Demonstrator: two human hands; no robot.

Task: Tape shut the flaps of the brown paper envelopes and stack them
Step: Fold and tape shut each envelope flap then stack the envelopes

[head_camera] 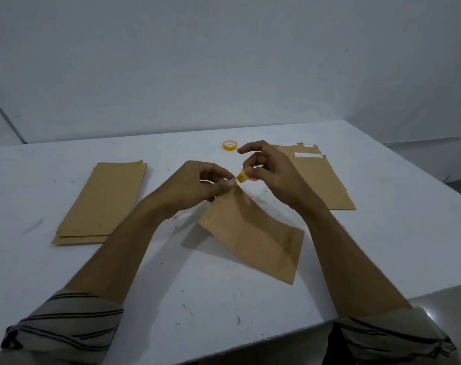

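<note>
At centre, right hand (271,172) pinches a tape roll (242,177); left hand (197,185) pinches the envelope (253,233) by its raised far corner, long axis slanting near-right down onto the scuffed white table (171,299), grey walls (224,61) behind.

White table (155,299), envelope stacks (102,201), tape roll (229,145)

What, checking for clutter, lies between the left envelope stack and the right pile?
Head view: one envelope, lifted by the left hand; right hand holds tape; another tape roll farther back.
</note>
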